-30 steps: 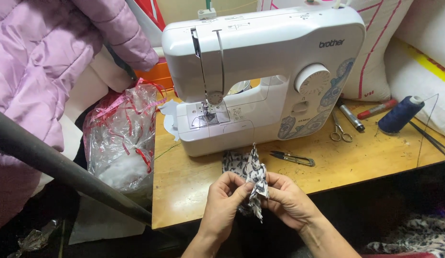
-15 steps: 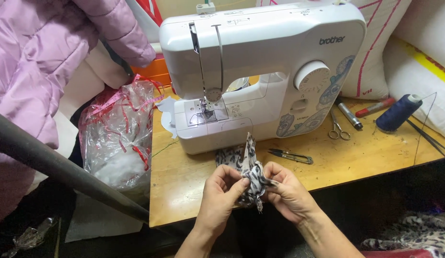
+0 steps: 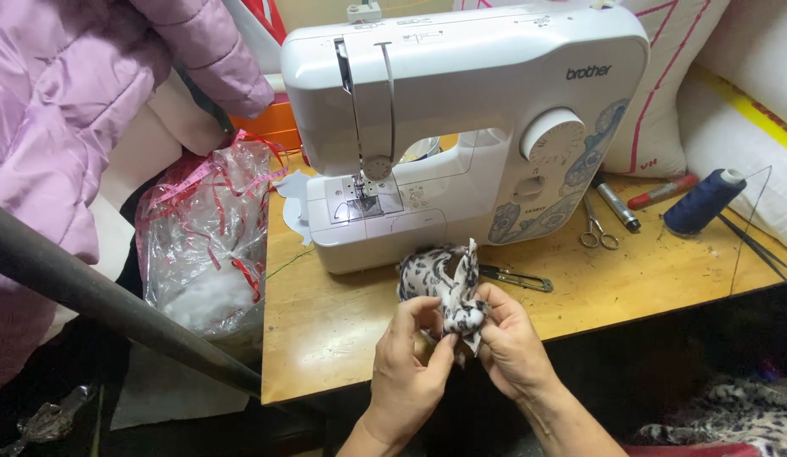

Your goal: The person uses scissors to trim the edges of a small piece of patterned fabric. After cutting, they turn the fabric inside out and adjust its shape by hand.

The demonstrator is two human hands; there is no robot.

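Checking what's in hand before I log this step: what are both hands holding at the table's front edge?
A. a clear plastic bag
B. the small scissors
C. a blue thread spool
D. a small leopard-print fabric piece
D: the left hand and right hand both pinch the leopard-print fabric piece in front of the white sewing machine; the spool and scissors lie untouched on the table.

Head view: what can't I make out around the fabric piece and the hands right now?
- Fabric piece: lower part covered by left hand and right hand, head view.
- Seam or stitches: too small to tell.
- Sewing machine needle: too small.
- Plastic bag contents: blurred by glare.
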